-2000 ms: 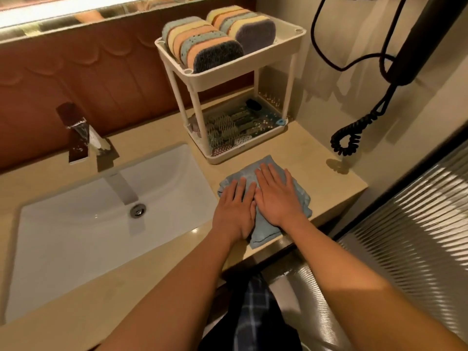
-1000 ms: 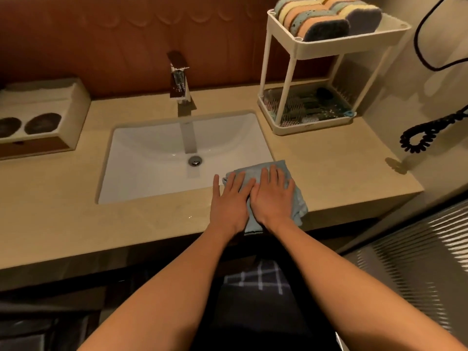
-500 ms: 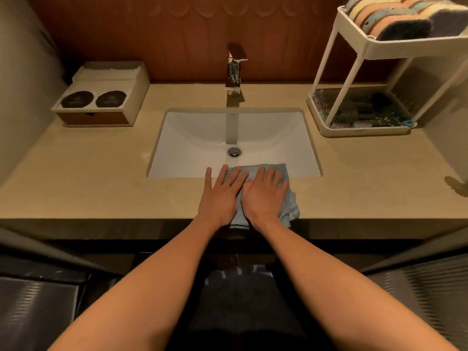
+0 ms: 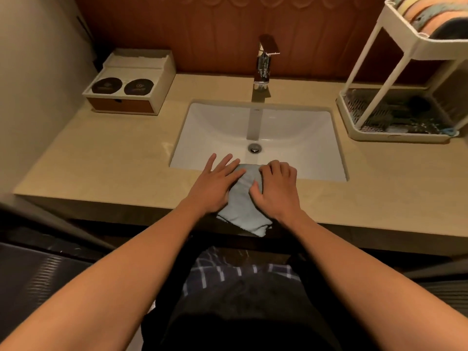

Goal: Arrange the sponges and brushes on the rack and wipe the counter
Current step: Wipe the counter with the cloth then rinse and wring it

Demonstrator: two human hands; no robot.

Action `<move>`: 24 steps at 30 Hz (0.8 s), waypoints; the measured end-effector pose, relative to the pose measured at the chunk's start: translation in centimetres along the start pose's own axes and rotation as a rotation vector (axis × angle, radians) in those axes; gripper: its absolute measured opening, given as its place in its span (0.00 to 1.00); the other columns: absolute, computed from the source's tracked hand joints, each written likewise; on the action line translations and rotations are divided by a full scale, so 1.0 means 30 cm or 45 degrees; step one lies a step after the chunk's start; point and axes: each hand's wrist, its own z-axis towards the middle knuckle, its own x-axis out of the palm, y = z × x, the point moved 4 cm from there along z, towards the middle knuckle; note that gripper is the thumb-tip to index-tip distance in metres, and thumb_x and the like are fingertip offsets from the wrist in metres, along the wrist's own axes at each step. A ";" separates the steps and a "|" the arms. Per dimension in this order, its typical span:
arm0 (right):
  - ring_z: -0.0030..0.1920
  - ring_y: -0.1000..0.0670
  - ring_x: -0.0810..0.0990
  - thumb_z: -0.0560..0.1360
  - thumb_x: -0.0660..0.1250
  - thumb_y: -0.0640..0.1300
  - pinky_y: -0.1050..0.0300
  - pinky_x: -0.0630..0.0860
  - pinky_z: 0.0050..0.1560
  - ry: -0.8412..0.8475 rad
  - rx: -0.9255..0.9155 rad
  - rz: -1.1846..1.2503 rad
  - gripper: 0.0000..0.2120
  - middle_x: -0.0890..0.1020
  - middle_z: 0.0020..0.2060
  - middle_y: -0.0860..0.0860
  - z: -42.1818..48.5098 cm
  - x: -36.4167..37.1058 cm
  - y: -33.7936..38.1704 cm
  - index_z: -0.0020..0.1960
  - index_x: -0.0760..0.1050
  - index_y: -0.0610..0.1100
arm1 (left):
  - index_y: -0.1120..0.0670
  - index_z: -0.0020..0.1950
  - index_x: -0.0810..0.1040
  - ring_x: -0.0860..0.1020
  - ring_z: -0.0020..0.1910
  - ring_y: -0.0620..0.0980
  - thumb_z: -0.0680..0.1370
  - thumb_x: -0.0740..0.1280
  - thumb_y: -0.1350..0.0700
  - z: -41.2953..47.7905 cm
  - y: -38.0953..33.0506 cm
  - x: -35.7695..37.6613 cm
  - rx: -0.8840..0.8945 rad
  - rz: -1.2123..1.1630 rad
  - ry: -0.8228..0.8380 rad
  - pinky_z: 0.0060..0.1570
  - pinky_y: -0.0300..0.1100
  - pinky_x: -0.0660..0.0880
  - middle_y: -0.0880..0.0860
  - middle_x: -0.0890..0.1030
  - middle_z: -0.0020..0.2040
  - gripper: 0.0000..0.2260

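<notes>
Currently, the wiping step is judged to be in hand, the arranging step apparently complete.

At far left, a lidded box (image 4: pixel 131 84) is seen on the counter (image 4: pixel 106 171), with two dark round items set in its top. The unwiped stretch of counter is judged to lie to the left of the hands.

At centre, the sink (image 4: pixel 258 138) is recessed into the counter, with the faucet (image 4: pixel 264 62) behind it. Nothing is seen in the basin except the drain.

The cloth (image 4: pixel 244 198) lies on the narrow counter strip between the sink's near edge and the counter's near edge. Its long axis runs near to far, and its near corner overhangs the counter edge. The left hand (image 4: pixel 215 184) is laid flat, fingers spread, on the cloth's left portion. The right hand (image 4: pixel 276 190) is set on the right portion with fingers curled, bunching the fabric's far edge. The cloth is thus pressed under both palms; neither hand is distinctly nearer.

At far right, the two-tier rack (image 4: pixel 395 46) stands on the counter. Sponges (image 4: pixel 425 11) are stood on edge in the upper tray. Brushes (image 4: pixel 395 115) are believed to lie in the lower tray, though detail is too dark to be confirmed.
</notes>
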 end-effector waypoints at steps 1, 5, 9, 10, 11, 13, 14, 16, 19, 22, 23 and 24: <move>0.56 0.42 0.71 0.75 0.60 0.53 0.46 0.65 0.62 -0.016 0.000 0.033 0.19 0.75 0.54 0.44 -0.006 0.010 0.005 0.57 0.75 0.40 | 0.54 0.79 0.65 0.55 0.81 0.55 0.80 0.52 0.53 0.000 -0.027 -0.003 -0.058 -0.133 -0.048 0.79 0.53 0.40 0.56 0.63 0.80 0.26; 0.68 0.43 0.70 0.80 0.56 0.54 0.43 0.59 0.73 0.068 -0.118 0.068 0.24 0.75 0.67 0.45 0.002 0.050 0.029 0.69 0.72 0.41 | 0.60 0.76 0.66 0.59 0.78 0.53 0.81 0.46 0.51 -0.003 -0.137 0.008 -0.367 -0.607 -0.205 0.78 0.40 0.41 0.58 0.67 0.77 0.27; 0.63 0.46 0.74 0.82 0.53 0.54 0.45 0.61 0.72 0.072 -0.110 0.019 0.22 0.79 0.63 0.48 0.014 0.068 0.039 0.70 0.72 0.45 | 0.57 0.79 0.62 0.54 0.81 0.49 0.79 0.35 0.44 0.013 -0.153 0.027 -0.531 -0.348 -0.141 0.79 0.53 0.41 0.53 0.65 0.79 0.35; 0.61 0.46 0.75 0.82 0.53 0.54 0.45 0.62 0.71 0.061 -0.095 0.006 0.22 0.80 0.61 0.49 0.015 0.075 0.045 0.69 0.73 0.45 | 0.56 0.79 0.62 0.54 0.81 0.49 0.79 0.34 0.44 0.013 -0.143 0.034 -0.531 -0.297 -0.121 0.79 0.55 0.41 0.52 0.65 0.79 0.35; 0.60 0.45 0.75 0.82 0.53 0.54 0.45 0.62 0.70 0.047 -0.080 0.003 0.22 0.80 0.59 0.48 0.016 0.079 0.057 0.68 0.74 0.45 | 0.55 0.79 0.63 0.53 0.81 0.48 0.80 0.34 0.44 0.008 -0.132 0.034 -0.522 -0.264 -0.117 0.79 0.56 0.40 0.51 0.65 0.79 0.34; 0.58 0.45 0.75 0.82 0.53 0.53 0.44 0.63 0.68 0.028 -0.040 0.006 0.21 0.80 0.57 0.48 0.020 0.084 0.087 0.68 0.74 0.44 | 0.53 0.80 0.62 0.52 0.81 0.48 0.83 0.35 0.45 -0.005 -0.100 0.036 -0.485 -0.220 -0.104 0.78 0.58 0.38 0.49 0.64 0.79 0.31; 0.58 0.44 0.75 0.82 0.53 0.52 0.44 0.63 0.68 0.029 -0.018 0.005 0.21 0.80 0.57 0.47 0.023 0.087 0.105 0.67 0.74 0.44 | 0.51 0.80 0.61 0.51 0.81 0.48 0.83 0.35 0.44 -0.014 -0.081 0.036 -0.468 -0.206 -0.088 0.77 0.59 0.37 0.49 0.62 0.80 0.30; 0.56 0.43 0.74 0.82 0.52 0.50 0.43 0.64 0.67 0.058 0.021 -0.006 0.21 0.80 0.56 0.46 0.033 0.104 0.153 0.66 0.74 0.43 | 0.49 0.81 0.59 0.48 0.81 0.47 0.83 0.32 0.42 -0.027 -0.023 0.036 -0.450 -0.174 -0.054 0.77 0.60 0.36 0.49 0.59 0.81 0.32; 0.53 0.40 0.75 0.80 0.54 0.48 0.43 0.66 0.63 0.062 0.052 0.008 0.19 0.80 0.53 0.43 0.052 0.129 0.243 0.64 0.75 0.40 | 0.48 0.82 0.55 0.44 0.82 0.48 0.80 0.28 0.39 -0.044 0.091 0.039 -0.438 -0.128 0.001 0.76 0.61 0.34 0.49 0.54 0.83 0.35; 0.51 0.41 0.74 0.81 0.56 0.48 0.45 0.67 0.60 0.017 0.084 0.013 0.18 0.79 0.51 0.43 0.073 0.142 0.330 0.61 0.75 0.40 | 0.47 0.82 0.53 0.41 0.81 0.48 0.80 0.28 0.38 -0.062 0.187 0.025 -0.407 -0.114 0.033 0.76 0.60 0.34 0.49 0.50 0.83 0.34; 0.51 0.42 0.74 0.81 0.56 0.49 0.45 0.67 0.60 0.002 0.094 0.012 0.17 0.79 0.51 0.43 0.082 0.145 0.356 0.61 0.76 0.40 | 0.47 0.82 0.53 0.40 0.81 0.47 0.81 0.30 0.39 -0.065 0.218 0.021 -0.398 -0.119 0.040 0.76 0.60 0.34 0.49 0.49 0.83 0.33; 0.51 0.42 0.74 0.81 0.56 0.49 0.45 0.66 0.59 -0.012 0.100 0.015 0.17 0.79 0.50 0.44 0.090 0.148 0.379 0.60 0.76 0.40 | 0.47 0.82 0.53 0.39 0.81 0.47 0.82 0.32 0.40 -0.066 0.246 0.016 -0.391 -0.125 0.044 0.76 0.59 0.34 0.49 0.48 0.83 0.31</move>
